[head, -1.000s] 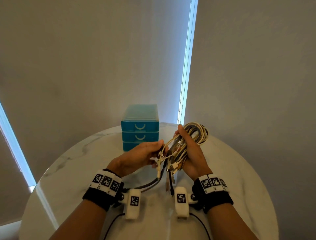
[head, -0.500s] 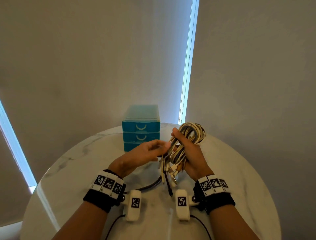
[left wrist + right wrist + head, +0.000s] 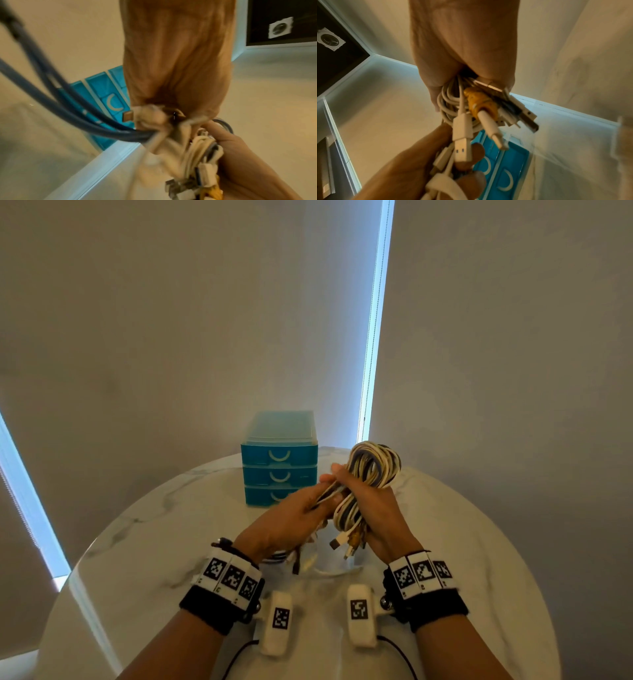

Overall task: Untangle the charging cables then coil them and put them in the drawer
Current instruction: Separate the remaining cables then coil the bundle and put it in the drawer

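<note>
My right hand (image 3: 363, 494) grips a thick bundle of white, cream and dark charging cables (image 3: 373, 463) above the round marble table (image 3: 479, 542). Its looped end sticks up past my fingers, and the plugs (image 3: 346, 542) hang below my palm. My left hand (image 3: 322, 494) meets the bundle from the left and curls round a few white strands (image 3: 443, 155). A dark blue cable (image 3: 68, 112) trails away from that hand. In the right wrist view a yellow connector (image 3: 479, 104) and a white USB plug (image 3: 462, 146) poke out of the right hand (image 3: 471, 83).
A small blue three-drawer unit (image 3: 279, 460) stands at the table's far side, just behind my hands, with all its drawers closed. Loose cable ends (image 3: 308, 566) lie on the table under my left wrist. Grey blinds fill the background.
My left hand has moved right and up against the bundle and now curls round some strands. The dangling plugs it held earlier have dropped below it. The right hand stayed nearly in place.
</note>
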`<state>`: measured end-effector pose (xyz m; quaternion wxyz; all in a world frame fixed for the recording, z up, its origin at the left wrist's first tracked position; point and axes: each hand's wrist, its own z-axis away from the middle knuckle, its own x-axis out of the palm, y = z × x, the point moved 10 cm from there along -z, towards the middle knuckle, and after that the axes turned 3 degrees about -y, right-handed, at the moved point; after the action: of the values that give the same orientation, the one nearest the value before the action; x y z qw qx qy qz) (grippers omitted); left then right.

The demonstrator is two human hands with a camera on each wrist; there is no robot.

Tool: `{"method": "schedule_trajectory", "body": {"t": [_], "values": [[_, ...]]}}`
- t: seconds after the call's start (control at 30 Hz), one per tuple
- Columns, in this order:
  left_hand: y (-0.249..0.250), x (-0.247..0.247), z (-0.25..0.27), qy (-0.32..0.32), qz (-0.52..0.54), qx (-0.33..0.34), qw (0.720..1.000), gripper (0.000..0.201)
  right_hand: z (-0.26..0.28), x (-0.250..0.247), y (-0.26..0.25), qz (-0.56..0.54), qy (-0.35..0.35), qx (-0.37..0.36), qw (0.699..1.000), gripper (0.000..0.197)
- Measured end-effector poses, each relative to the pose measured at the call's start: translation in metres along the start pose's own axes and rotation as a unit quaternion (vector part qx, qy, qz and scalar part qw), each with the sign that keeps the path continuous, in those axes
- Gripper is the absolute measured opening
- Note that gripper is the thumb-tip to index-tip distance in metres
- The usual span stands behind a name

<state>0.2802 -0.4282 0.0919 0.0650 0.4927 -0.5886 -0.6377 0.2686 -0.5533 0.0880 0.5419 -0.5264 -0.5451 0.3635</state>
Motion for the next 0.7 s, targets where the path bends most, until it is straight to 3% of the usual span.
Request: {"method": "schedule_trajectory", "body": {"t": [0.13,0.23,0.3,0.37,0.43,0.47,0.53,0.63,0.7], "values": [[0.021,0.003,-0.001,0.016,-0.121,0.025,0.992,0.045,0.000,-0.004,0.003,0.006,0.007,0.018,1.000,0.035],[0.025,0.001,0.001,-0.037,-0.155,-0.009,0.987,0.045,0.003,-0.006,0.000,-0.004,0.012,0.012,1.000,0.033],[0.025,-0.015,0.004,-0.061,-0.232,-0.051,0.969,0.056,0.004,-0.010,-0.002,0.017,0.035,-0.003,0.999,0.033],[0.042,-0.047,0.003,0.019,-0.280,-0.057,0.958,0.071,0.003,-0.013,-0.003,0.061,0.045,-0.017,0.997,0.032],[0.076,-0.066,-0.002,0.109,-0.298,0.014,0.948,0.076,0.003,-0.009,-0.004,0.087,0.032,-0.024,0.995,0.029],[0.093,-0.063,-0.006,0.111,-0.317,0.065,0.940,0.076,0.003,-0.005,-0.005,0.096,0.025,-0.022,0.995,0.027],[0.114,-0.044,-0.016,0.061,-0.365,0.134,0.919,0.078,0.006,0.004,-0.007,0.138,0.008,-0.028,0.990,0.027],[0.122,-0.036,-0.026,0.017,-0.471,0.151,0.869,0.077,0.011,0.022,-0.008,0.209,-0.042,-0.034,0.976,0.030],[0.129,-0.037,-0.026,0.003,-0.530,0.174,0.830,0.063,0.011,0.026,-0.009,0.254,-0.063,-0.045,0.964,0.025]]}}
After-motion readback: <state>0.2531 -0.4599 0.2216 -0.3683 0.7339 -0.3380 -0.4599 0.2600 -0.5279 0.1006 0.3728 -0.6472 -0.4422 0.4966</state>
